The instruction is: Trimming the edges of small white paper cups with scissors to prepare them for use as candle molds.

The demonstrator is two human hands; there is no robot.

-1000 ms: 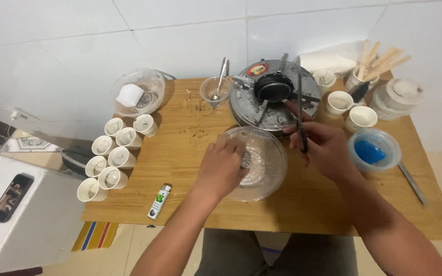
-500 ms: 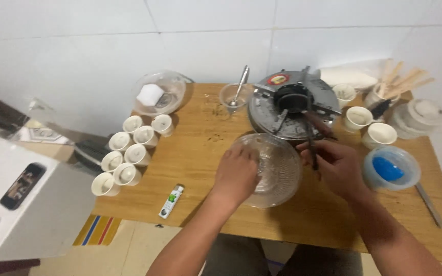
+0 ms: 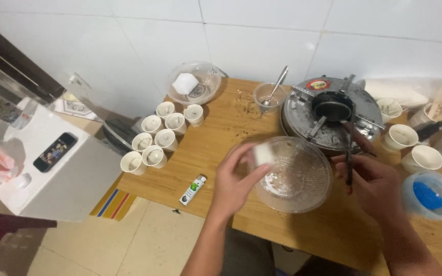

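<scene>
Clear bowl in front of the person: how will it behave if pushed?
The bowl looks like thin clear plastic, so probably light and apt to slide on the smooth wooden table. Its wide, low shape makes tipping unlikely. It holds only residue, adding little weight.

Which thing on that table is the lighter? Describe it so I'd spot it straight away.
Find the wooden table, then its front edge left of the clear bowl. The lighter lies flat there, alone, below the cluster of white cups. It is the only slim stick-shaped thing, white with a green patch.
</scene>
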